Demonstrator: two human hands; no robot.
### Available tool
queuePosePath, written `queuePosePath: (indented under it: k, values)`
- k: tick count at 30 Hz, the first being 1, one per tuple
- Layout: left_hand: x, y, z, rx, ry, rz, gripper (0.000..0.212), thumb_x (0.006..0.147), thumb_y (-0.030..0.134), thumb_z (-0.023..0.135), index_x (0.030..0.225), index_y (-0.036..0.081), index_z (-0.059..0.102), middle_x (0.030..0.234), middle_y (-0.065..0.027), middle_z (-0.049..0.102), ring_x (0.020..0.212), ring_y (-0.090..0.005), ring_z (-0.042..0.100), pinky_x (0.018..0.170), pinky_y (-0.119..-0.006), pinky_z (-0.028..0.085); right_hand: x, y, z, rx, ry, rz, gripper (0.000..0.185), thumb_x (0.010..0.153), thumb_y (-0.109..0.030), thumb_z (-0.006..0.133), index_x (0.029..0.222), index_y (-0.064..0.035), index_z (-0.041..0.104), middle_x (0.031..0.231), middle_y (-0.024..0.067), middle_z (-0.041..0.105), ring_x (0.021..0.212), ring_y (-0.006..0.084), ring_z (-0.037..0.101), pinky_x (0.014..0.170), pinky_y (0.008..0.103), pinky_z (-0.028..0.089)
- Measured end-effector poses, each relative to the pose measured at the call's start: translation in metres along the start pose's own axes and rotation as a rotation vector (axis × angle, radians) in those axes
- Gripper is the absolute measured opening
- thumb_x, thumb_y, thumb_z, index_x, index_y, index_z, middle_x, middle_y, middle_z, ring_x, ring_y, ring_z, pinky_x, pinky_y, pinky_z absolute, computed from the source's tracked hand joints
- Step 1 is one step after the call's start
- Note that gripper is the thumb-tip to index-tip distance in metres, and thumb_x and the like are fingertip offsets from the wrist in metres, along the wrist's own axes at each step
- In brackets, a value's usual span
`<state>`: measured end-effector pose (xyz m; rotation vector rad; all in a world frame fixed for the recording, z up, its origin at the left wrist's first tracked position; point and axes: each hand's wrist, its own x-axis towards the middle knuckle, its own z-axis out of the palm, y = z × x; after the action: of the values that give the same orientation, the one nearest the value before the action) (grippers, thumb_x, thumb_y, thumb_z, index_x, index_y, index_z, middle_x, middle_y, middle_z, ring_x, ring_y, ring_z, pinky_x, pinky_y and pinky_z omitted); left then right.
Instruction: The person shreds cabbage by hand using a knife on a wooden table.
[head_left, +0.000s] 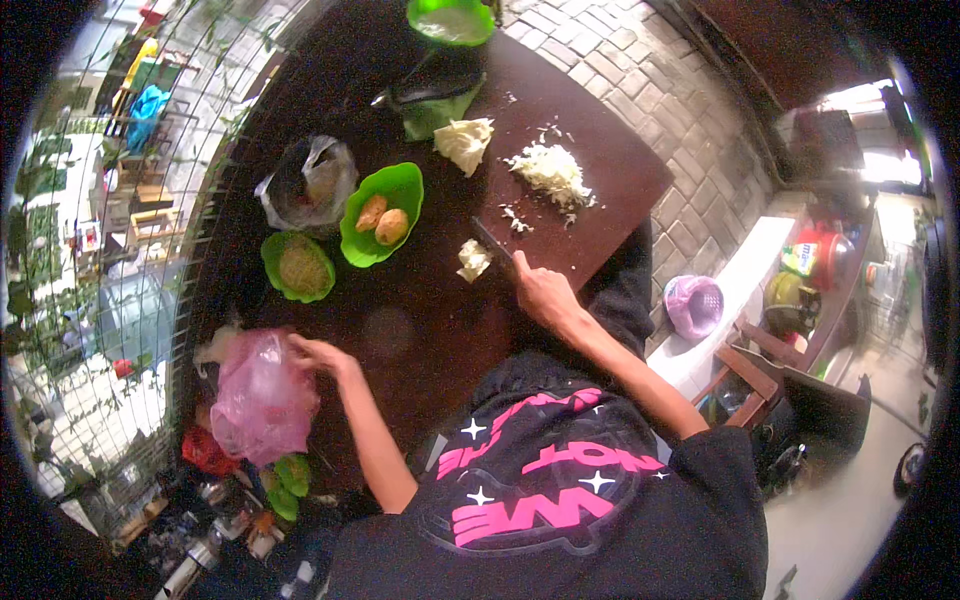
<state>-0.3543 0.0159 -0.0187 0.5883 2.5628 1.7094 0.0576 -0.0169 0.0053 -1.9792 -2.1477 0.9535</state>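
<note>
My right hand (547, 292) holds a knife (491, 238), its blade lying over the dark brown table (420, 315). Near the blade sits a small piece of cabbage (474, 260). Beyond it are a pile of shredded cabbage (551, 174) and a larger cabbage wedge (465, 144). At the left, my left hand (319, 354) touches a pink plastic bag (264, 397); whether its fingers grip the plastic cannot be made out. A green leaf-shaped bowl (405, 187) holds two brownish round food pieces (391, 226).
Another green bowl (298, 266) and a clear plastic bag (311, 184) stand at the left, a green bowl with white contents (451, 19) at the far edge. Wire mesh (150, 247) borders the left side. A pink-lined basket (694, 307) is at the right.
</note>
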Motion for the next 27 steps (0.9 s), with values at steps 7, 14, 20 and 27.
queuePosePath:
  k: [7, 14, 20, 27]
  values:
    - [0.374, 0.021, -0.026, 0.362, -0.477, 0.128, 0.073, 0.083, 0.051, 0.066, 0.124, -0.008, 0.053, 0.110, -0.0224, 0.064, 0.102, -0.0276, 0.060, 0.087, -0.041, 0.047, 0.013, -0.053, -0.028, 0.188, 0.034, -0.147, 0.039, 0.082, -0.005, 0.053, 0.117, 0.0021, 0.037, 0.066, 0.0225, 0.063, 0.063, 0.0401, 0.065, 0.051, 0.0503, 0.051]
    - [0.306, -0.046, 0.086, 0.763, -0.687, 0.178, 0.074, 0.082, 0.051, 0.066, 0.125, -0.007, 0.053, 0.112, -0.0222, 0.063, 0.104, -0.0279, 0.059, 0.088, -0.041, 0.046, -0.003, -0.018, -0.017, 0.101, -0.022, 0.028, 0.038, 0.082, -0.006, 0.051, 0.118, 0.0036, 0.042, 0.067, 0.0216, 0.063, 0.061, 0.0380, 0.064, 0.050, 0.0481, 0.050]
    - [0.326, -0.036, 0.084, 0.802, -0.650, 0.212, 0.074, 0.082, 0.051, 0.067, 0.126, -0.007, 0.052, 0.113, -0.0220, 0.062, 0.105, -0.0282, 0.058, 0.090, -0.041, 0.045, -0.002, -0.025, -0.004, 0.031, 0.049, -0.049, 0.045, 0.080, -0.005, 0.054, 0.122, 0.0053, 0.042, 0.067, 0.0189, 0.064, 0.061, 0.0344, 0.065, 0.050, 0.0453, 0.050]
    - [0.324, -0.035, 0.091, 0.824, -0.654, 0.231, 0.075, 0.081, 0.052, 0.067, 0.127, -0.006, 0.052, 0.115, -0.0218, 0.061, 0.107, -0.0286, 0.057, 0.091, -0.041, 0.045, -0.004, -0.026, -0.007, 0.050, 0.036, -0.027, 0.044, 0.079, -0.005, 0.054, 0.120, 0.0054, 0.043, 0.068, 0.0183, 0.065, 0.062, 0.0319, 0.066, 0.050, 0.0426, 0.051]
